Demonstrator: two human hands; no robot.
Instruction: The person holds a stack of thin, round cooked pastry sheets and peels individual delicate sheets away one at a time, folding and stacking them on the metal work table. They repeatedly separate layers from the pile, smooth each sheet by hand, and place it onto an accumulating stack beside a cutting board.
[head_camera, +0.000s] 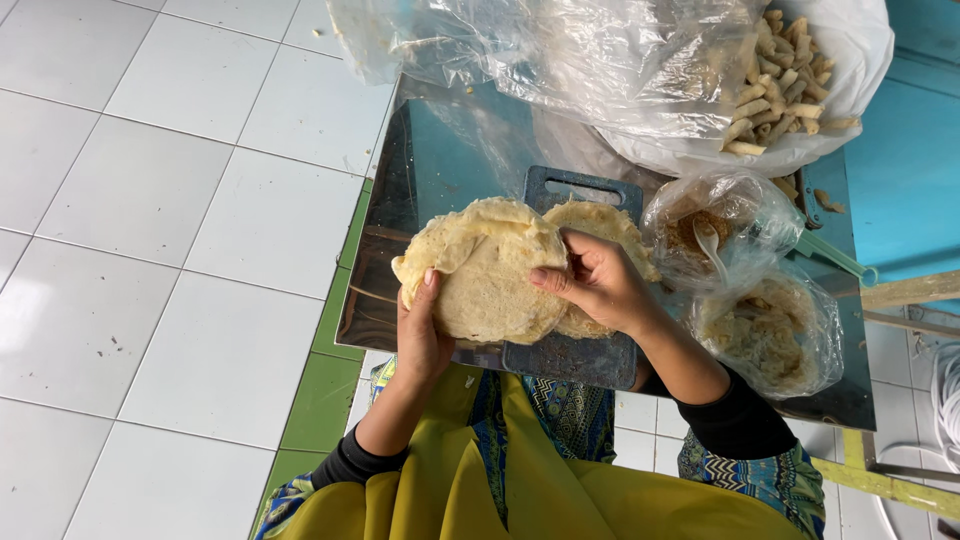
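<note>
My left hand (420, 335) holds up a stack of thin, pale round wrappers (490, 265) from its lower left edge. My right hand (595, 280) pinches the right edge of the top wrapper between thumb and fingers. Behind the stack, another wrapper (605, 225) lies on a dark grey cutting board (575, 355). The board rests on a shiny metal table (420, 180).
To the right, a plastic bag with brown filling and a white spoon (710, 240) sits above a bag of shredded filling (765, 335). A large clear bag of rolled pieces (785, 75) lies at the back. White floor tiles (180, 250) spread to the left.
</note>
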